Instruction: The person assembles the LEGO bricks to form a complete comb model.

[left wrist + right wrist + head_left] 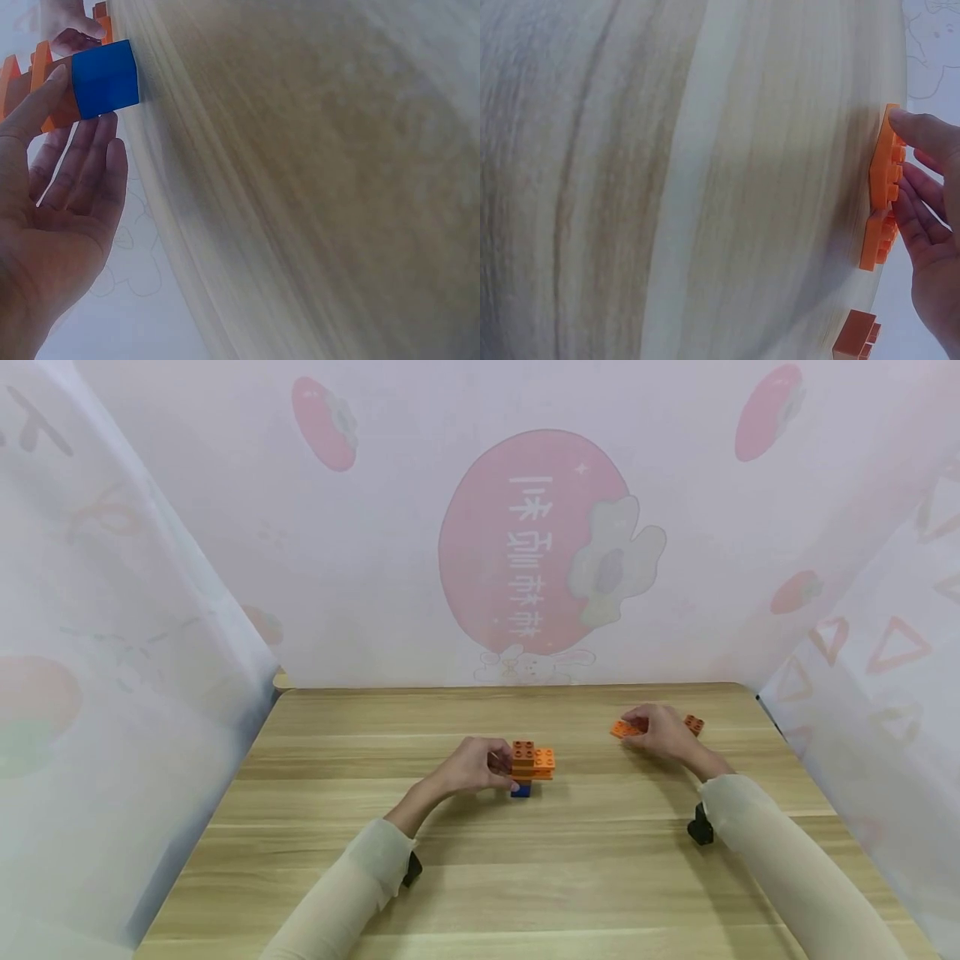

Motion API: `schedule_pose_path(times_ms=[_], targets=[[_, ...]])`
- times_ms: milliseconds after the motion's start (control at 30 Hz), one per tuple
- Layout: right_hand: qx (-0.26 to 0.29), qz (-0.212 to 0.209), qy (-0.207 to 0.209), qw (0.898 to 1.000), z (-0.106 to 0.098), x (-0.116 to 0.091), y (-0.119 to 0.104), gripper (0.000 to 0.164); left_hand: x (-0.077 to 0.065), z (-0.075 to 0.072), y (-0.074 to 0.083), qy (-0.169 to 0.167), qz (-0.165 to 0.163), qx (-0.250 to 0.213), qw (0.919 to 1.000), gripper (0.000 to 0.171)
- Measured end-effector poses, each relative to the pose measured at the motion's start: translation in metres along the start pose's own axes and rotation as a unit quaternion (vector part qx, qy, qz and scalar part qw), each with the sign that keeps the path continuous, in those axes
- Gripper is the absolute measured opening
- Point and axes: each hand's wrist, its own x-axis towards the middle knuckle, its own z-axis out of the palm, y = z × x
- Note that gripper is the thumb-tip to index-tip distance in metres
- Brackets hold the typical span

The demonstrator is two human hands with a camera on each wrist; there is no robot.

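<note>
My left hand (472, 767) holds a small stack of toy building blocks (523, 755) upright on the table. A blue block (106, 78) forms its base, with brown and orange pieces above, one orange piece jutting to the right. The thumb lies along the stack's side, the other fingers behind it. Farther right, my right hand (662, 730) pinches a flat orange studded piece (885, 161) lying on the table, thumb at one end and fingers by the studs. A second flat orange piece (876, 241) lies right beside it, partly covered by the hand in the head view.
A loose brown block (693, 724) lies just right of my right hand, near the back of the wooden table (585, 877). Pale printed curtains (375, 568) stand behind the table and along both sides.
</note>
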Motion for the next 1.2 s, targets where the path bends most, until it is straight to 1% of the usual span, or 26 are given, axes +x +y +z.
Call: schedule_pose_path(times_ms=[300,467,667,967,1200], targets=[[-0.02,-0.003,-0.007,1.0,0.0012,0.0022,0.0002,0.038,0.0008,0.0001,0.0,-0.005,-0.004,-0.001,1.0,0.034],[-0.033,-0.013,-0.005,0.999,0.0016,0.0028,-0.0005,0.034,0.0004,-0.0001,0.0006,-0.007,-0.005,-0.001,1.0,0.034],[-0.036,-0.028,-0.005,0.999,0.002,0.002,-0.0028,0.031,-0.0001,-0.0001,0.0001,-0.004,-0.004,-0.002,1.0,0.034],[-0.026,-0.037,0.002,0.999,0.0044,0.0001,-0.0039,0.032,0.0003,0.0006,-0.0013,-0.009,-0.008,-0.003,0.9999,0.032],[-0.006,-0.038,-0.002,0.999,-0.0029,-0.0008,-0.0095,0.033,-0.0003,-0.0007,0.0016,-0.009,-0.007,-0.009,0.9999,0.032]])
